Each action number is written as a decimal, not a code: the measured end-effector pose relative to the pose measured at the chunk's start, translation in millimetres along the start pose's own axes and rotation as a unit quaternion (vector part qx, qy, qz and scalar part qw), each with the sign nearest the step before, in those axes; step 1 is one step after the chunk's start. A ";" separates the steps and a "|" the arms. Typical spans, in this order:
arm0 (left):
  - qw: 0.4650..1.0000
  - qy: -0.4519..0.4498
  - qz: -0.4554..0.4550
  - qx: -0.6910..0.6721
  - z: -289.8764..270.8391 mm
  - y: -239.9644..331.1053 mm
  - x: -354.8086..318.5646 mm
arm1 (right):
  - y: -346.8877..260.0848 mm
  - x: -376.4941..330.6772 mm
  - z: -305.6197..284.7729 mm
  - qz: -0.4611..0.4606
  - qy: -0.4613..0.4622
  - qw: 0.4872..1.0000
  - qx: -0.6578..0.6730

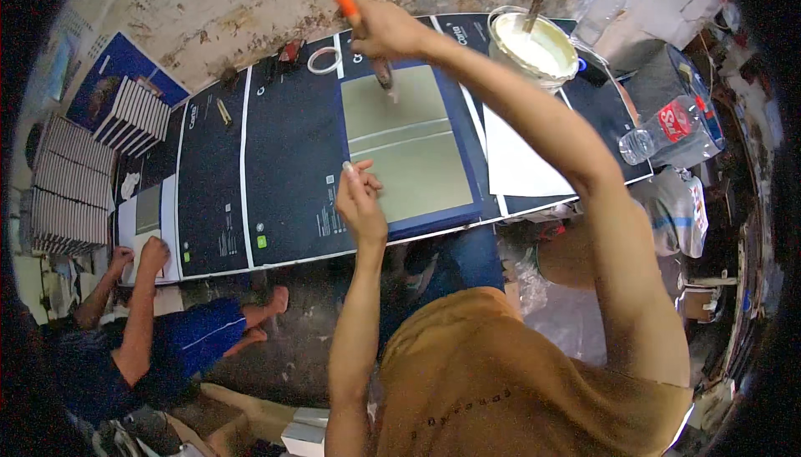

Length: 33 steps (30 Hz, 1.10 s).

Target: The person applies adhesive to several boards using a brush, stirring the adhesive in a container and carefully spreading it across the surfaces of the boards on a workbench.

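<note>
Head view: right hand point(388, 30) grips an orange-handled brush point(367, 35), gluing the grey board point(409, 148), mostly unglued; left hand point(360, 200) pinches a small white object point(347, 167)

The tabletop point(275, 173) is dark, almost black, with thin white lines that run across it, and it sits low above the floor. Behind its far edge there is a rough wall point(234, 6), grey-brown, stained and worn, with patches where the surface has come off. The floor point(309, 348) under the near edge is dark and looks dusty. Beyond the left edge of the tabletop, stacks of striped flat pieces point(67, 190) stand close together. Past the right edge the space is crowded with bags and plastic point(684, 207). The light is soft and even, without hard shadows.
</note>
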<state>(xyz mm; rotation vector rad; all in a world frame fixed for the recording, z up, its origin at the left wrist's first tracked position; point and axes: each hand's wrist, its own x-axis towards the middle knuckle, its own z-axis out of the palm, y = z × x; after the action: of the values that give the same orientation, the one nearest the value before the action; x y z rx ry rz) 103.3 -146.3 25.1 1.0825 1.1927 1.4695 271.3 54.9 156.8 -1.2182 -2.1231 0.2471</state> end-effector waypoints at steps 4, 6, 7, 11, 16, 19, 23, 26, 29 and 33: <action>1.000 0.007 -0.008 -0.013 -3.4 -1.6 -0.7 | 16.8 -67.8 30.1 0.148 0.147 0.974 0.088; 1.000 0.005 0.000 -0.007 -4.9 -1.3 -0.3 | 30.7 -107.3 13.3 0.275 0.124 0.948 0.102; 1.000 0.003 -0.006 -0.015 -5.5 -1.8 0.1 | 36.1 -125.4 -0.7 0.316 0.102 0.942 0.055; 0.996 0.024 0.001 -0.082 -8.3 -7.6 1.8 | 25.1 -187.8 -51.3 0.338 0.281 0.860 0.259; 0.993 0.032 0.013 -0.116 -9.2 -12.5 5.4 | -31.0 -191.1 -21.8 0.286 0.266 0.877 0.281; 0.995 0.038 0.008 -0.097 -8.9 -10.7 4.9 | -53.8 -172.9 34.4 0.280 0.233 0.911 0.191; 0.996 0.051 -0.006 -0.079 -8.7 -7.2 2.7 | -53.2 -191.8 57.5 0.283 0.174 0.933 0.139; 0.995 0.051 -0.011 -0.089 -10.7 -6.6 3.2 | -40.0 -228.3 10.9 0.343 0.184 0.914 0.118; 0.993 0.038 0.000 -0.109 -13.5 -8.0 3.9 | -42.8 -249.0 -37.2 0.427 0.222 0.876 0.031; 0.989 0.050 0.002 -0.137 -12.0 -10.8 5.3 | -74.3 -229.4 -19.8 0.352 0.288 0.877 0.151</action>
<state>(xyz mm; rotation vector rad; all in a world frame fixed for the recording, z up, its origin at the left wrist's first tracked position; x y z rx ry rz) 92.0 -142.2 13.2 0.8319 1.0209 1.6516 310.4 -177.4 102.1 -1.5824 -1.0317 0.4447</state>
